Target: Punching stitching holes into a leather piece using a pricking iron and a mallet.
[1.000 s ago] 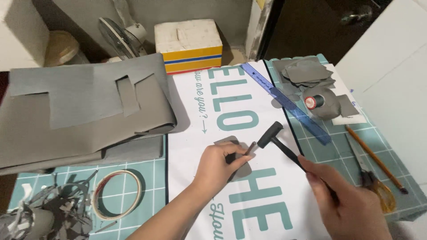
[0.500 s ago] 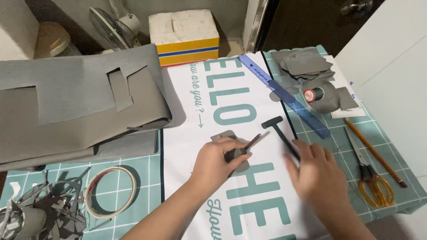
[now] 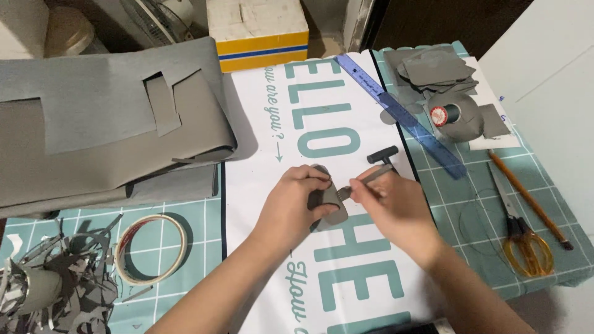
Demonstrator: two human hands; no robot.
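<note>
Grey leather piece [image 3: 328, 207] sits mid-frame on the white printed sheet [image 3: 272, 179], pinched in the left hand [image 3: 294, 207]. Fingers curl over its top edge, thumb underneath, piece lifted slightly off the sheet. Right hand [image 3: 396, 213] is just beside it, nearly touching the left, fingertips clamped on a thin metal punch tool [image 3: 366, 179]. Tool runs diagonally, upper end pointing up-right, lower tip meeting the leather piece's right edge. Can't tell whether the tip is pressed into the leather or only against it.

Small black hammer [image 3: 382, 154] lies on the sheet just above the right hand, not held.

Both forearms come in from the bottom edge, converging toward the centre. Left wrist is bent inward, right wrist roughly straight, knuckles up.

Around it: blue ruler [image 3: 402, 117] diagonally on the teal cutting mat [image 3: 470, 204], scissors [image 3: 516, 229] and pencil [image 3: 526, 198] to the right, tape ring [image 3: 151, 247] to the left.
</note>
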